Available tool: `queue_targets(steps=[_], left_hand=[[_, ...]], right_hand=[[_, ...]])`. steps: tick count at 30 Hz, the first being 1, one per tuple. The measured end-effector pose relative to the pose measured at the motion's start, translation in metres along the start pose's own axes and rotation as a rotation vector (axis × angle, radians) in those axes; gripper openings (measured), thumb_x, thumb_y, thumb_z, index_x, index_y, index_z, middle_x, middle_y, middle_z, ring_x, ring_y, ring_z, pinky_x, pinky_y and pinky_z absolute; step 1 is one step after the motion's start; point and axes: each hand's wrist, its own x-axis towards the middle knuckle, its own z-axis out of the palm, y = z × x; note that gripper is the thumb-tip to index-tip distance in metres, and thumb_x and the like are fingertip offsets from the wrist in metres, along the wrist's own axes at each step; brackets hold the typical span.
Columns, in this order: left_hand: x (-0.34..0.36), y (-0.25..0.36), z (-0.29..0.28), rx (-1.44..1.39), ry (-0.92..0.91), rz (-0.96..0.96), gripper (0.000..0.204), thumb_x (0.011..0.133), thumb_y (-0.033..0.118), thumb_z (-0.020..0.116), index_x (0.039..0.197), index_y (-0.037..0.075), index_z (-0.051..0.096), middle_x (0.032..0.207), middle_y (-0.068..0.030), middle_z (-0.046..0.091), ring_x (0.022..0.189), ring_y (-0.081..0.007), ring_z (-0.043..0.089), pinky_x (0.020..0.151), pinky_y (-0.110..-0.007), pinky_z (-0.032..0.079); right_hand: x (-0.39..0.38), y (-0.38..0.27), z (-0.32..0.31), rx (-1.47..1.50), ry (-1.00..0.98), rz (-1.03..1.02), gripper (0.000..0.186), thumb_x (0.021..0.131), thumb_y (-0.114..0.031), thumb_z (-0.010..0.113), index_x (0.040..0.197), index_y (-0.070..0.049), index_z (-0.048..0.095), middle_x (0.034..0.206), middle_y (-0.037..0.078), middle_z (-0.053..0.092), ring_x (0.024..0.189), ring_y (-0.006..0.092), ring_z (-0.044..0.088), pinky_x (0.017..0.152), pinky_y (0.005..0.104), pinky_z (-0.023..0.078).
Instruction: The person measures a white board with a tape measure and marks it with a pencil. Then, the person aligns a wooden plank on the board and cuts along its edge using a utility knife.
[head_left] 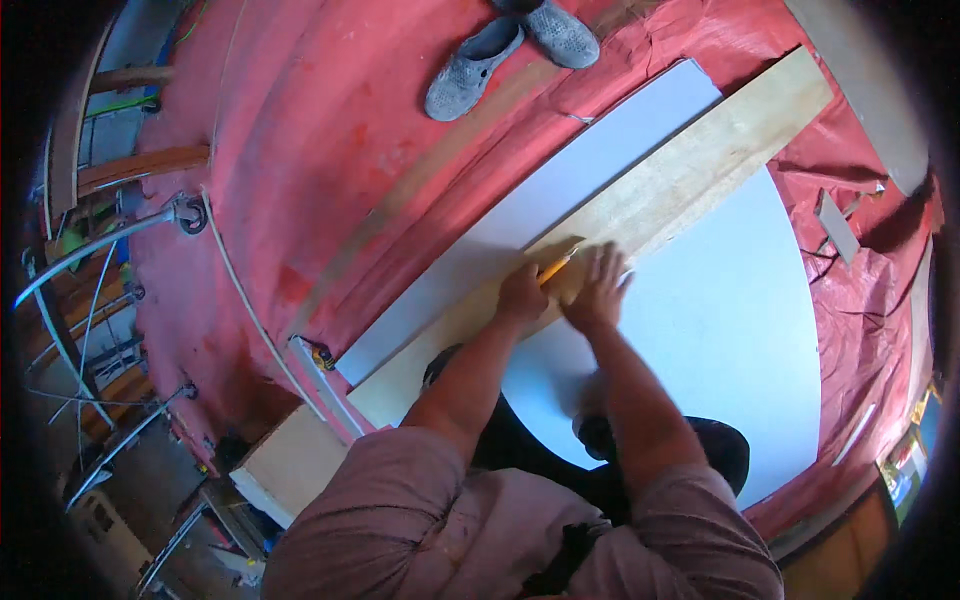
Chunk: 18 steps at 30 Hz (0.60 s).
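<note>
My left hand (522, 293) is closed on a slim yellow pencil-like tool (554, 266), lying across the long pale wooden board (720, 150). My right hand (598, 287) rests on the board just right of the tool, fingers stretched out. Under the board is a large white curved panel (740, 320). A narrower white strip (630, 130) runs along the board's upper-left side.
Red sheeting (280, 120) surrounds the panels. Grey clogs (470, 70) lie at the top. A small yellow-and-black tool (322, 356) and a pale block (275, 460) are at lower left. Metal rods and wooden pieces (140, 172) crowd the left edge.
</note>
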Motion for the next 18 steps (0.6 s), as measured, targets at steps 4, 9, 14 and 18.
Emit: queue_targets(steps=[4,9,14,18], left_hand=[[0.002,-0.009,-0.020,-0.077,-0.093,-0.002,0.050,0.086,0.034,0.071,0.120,0.001,0.058,0.109,-0.0267,0.067,0.103,-0.0433,0.065,0.090,-0.052,0.051],[0.018,-0.027,-0.065,-0.334,-0.094,0.090,0.050,0.101,0.043,0.050,0.127,0.000,0.057,0.112,-0.0282,0.066,0.106,-0.0467,0.063,0.090,-0.051,0.051],[0.043,-0.013,-0.076,-0.344,-0.029,0.297,0.046,0.106,0.037,0.039,0.123,0.001,0.062,0.111,-0.0267,0.067,0.104,-0.0460,0.063,0.090,-0.050,0.051],[0.057,-0.003,-0.070,-0.299,-0.070,0.309,0.047,0.105,0.038,0.039,0.120,0.001,0.063,0.111,-0.0272,0.067,0.104,-0.0463,0.063,0.090,-0.052,0.050]], right_hand=[[-0.019,-0.063,0.031,0.234,0.055,0.133,0.113,0.075,-0.045,0.076,0.156,0.003,0.015,0.165,0.025,0.006,0.153,0.0444,0.005,0.120,0.0606,0.012],[-0.010,-0.080,0.032,0.133,0.014,0.313,0.142,0.054,-0.050,0.092,0.155,0.005,0.009,0.164,0.028,0.005,0.151,0.0469,0.006,0.119,0.0600,0.015],[-0.013,-0.085,0.025,0.117,0.047,0.315,0.151,0.046,-0.053,0.095,0.155,0.006,0.009,0.164,0.028,0.005,0.151,0.0466,0.010,0.118,0.0590,0.021],[-0.012,-0.088,0.023,0.073,0.034,0.345,0.151,0.046,-0.052,0.096,0.155,0.006,0.009,0.164,0.028,0.004,0.151,0.0468,0.010,0.117,0.0593,0.024]])
